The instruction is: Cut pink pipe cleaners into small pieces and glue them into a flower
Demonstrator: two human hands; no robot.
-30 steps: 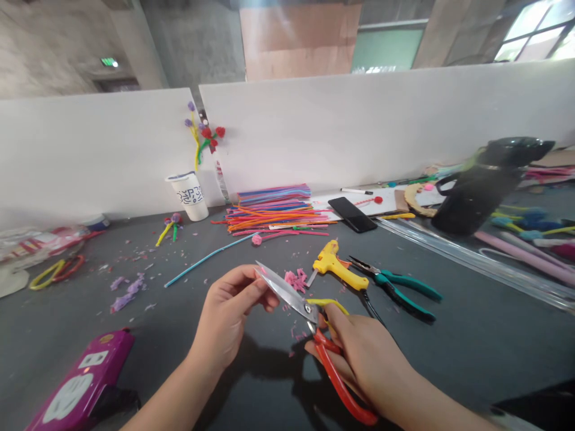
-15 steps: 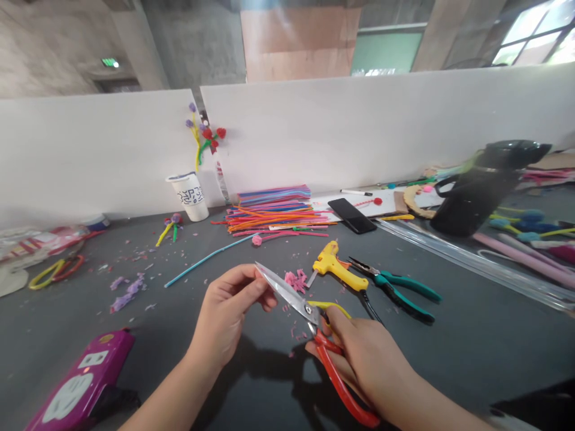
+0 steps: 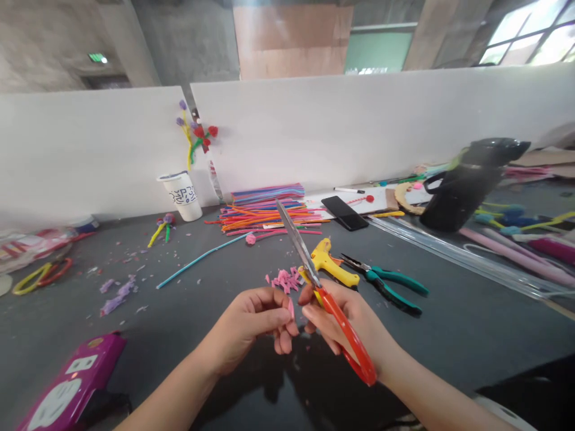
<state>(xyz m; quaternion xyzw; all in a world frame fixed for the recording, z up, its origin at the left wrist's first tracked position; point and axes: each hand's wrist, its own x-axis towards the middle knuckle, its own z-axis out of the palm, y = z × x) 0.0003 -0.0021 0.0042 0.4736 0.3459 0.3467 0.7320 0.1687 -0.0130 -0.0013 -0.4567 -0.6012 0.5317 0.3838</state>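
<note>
The pink piece (image 3: 291, 308) sits in the fingertips of my left hand (image 3: 258, 317), between both hands and over the dark tabletop (image 3: 179, 335). That hand is pinched closed on it. My right hand (image 3: 359, 314) is wrapped around the handles of the scissors (image 3: 299, 239); its thumb and fingertips reach toward the piece, near it, at 3 o'clock. Half a second ago the blades slanted across to my left fingertips; now they point away at 11 o'clock, the right hand has come in closer, and the piece shows plainly.

Nearest me at 8 o'clock is a purple device (image 3: 74, 386), with a wide stretch of tabletop between it and my left hand. Pink bits (image 3: 285, 280) lie just beyond my fingers at 12. The yellow glue gun (image 3: 335, 266) is close at 1 o'clock, partly behind the blades and hand, so room is tight there; green-handled pliers (image 3: 390, 287) lie at 2 to 3, beside it. Purple fluff (image 3: 119, 296) is at 9 and a blue stem (image 3: 193, 263) at 10.

Farther off I see the stem bundle (image 3: 269, 212) at 12, a phone (image 3: 345, 213) at 1, a white cup (image 3: 183, 196) between 10 and 11, and a black jug (image 3: 467, 185) at 2. White panels (image 3: 314, 131) bound the far edge.
</note>
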